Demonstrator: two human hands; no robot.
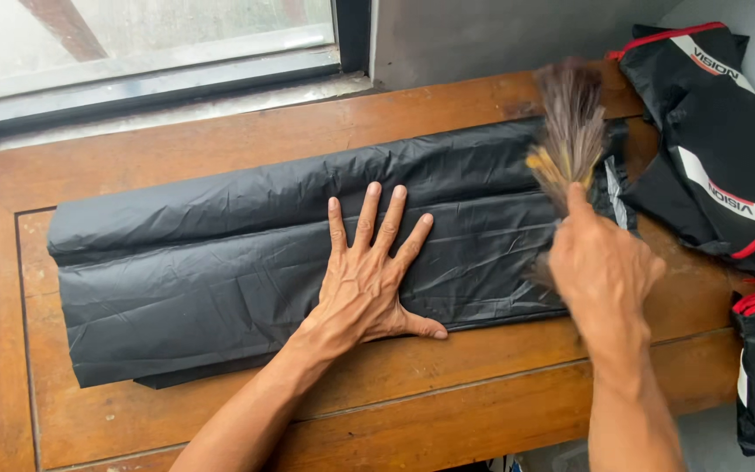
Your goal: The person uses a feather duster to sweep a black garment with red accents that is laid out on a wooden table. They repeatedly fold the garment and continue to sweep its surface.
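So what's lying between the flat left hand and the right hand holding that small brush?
In the head view, only crinkled black plastic sheet lies between the left hand and right hand gripping the brown bristle brush.

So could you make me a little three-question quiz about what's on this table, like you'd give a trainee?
1. True or false: the left hand lies flat, fingers spread, on the black plastic sheet.
2. What does the right hand hold?
A. a small brush with brownish bristles
B. a pair of scissors
C. a roll of tape
3. Fill in: the sheet lies on a ____ table below a window.

Key:
1. True.
2. A, the brush, blurred, over the sheet's right end.
3. Wooden.
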